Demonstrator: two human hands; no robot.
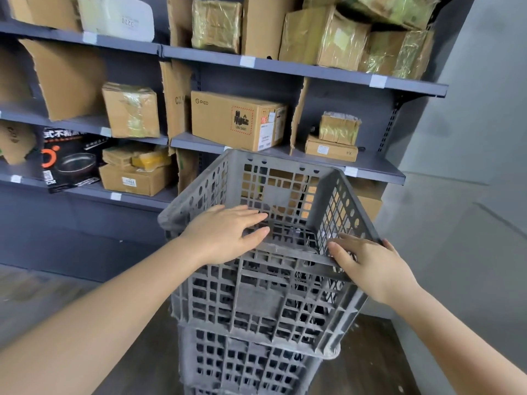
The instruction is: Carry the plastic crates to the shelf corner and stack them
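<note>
PICO carton mid shelf, taped cardboard boxes w/ labels, pan box left, grey wall right

A top crate sits tilted on a lower crate in the corner where the shelf unit meets the wall. The shelves stand directly behind the top crate, the wall to its right. A left hand lies over the crate's near-left rim, fingers reaching inside; a right hand grips its near-right corner. Behind and above the top crate, a PICO box rests on a shelf, with two small stacked parcels further right. Left of the crate, a frying-pan box leans on a lower shelf.
</note>
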